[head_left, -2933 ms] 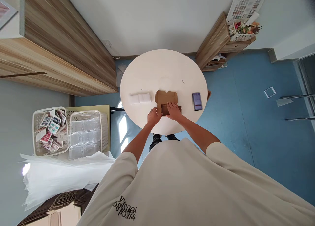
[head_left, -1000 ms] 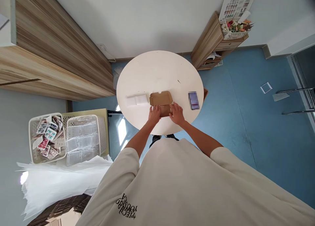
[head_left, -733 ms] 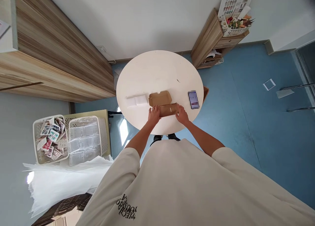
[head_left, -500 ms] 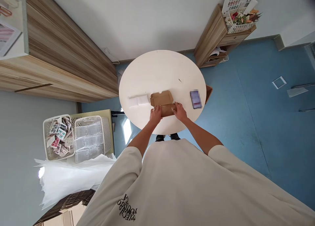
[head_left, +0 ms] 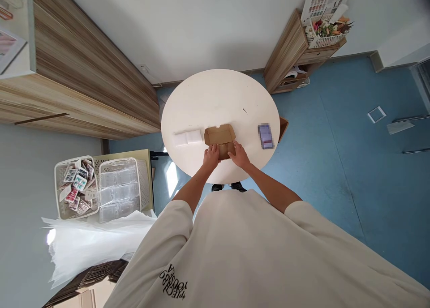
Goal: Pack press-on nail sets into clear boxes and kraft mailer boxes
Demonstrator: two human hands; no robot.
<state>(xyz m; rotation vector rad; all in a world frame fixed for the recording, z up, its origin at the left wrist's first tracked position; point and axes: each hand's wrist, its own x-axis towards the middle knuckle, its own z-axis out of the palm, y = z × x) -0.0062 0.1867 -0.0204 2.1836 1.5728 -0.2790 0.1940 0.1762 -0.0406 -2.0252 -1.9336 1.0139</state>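
Note:
On the round white table (head_left: 218, 93) lies a small brown cardboard box (head_left: 220, 134), its lid flap raised and pointing away from me. My left hand (head_left: 211, 156) grips the box's left end, fingers curled over the side. At the right end, my right hand (head_left: 239, 155) holds the side wall, with the thumb toward the inside. The bottom of the box shows between both hands. To the left of the box is a white folded stack (head_left: 188, 138), perhaps paper or foam. A purple, pixelated flat item (head_left: 265, 136) rests to the right.
Left of me, one white basket (head_left: 76, 187) holds small packets, another basket (head_left: 143, 182) clear plastic trays. White sheets (head_left: 97, 243) and stacked brown cardboard (head_left: 83, 285) are nearer. Wooden cabinets (head_left: 101, 75) stand left; a small cabinet (head_left: 289, 53) bears a flower basket at back right.
My right hand first moved off the box's middle to its right end. The right side wall, folded outward about half a second ago, now stands up, and the hand has come inward.

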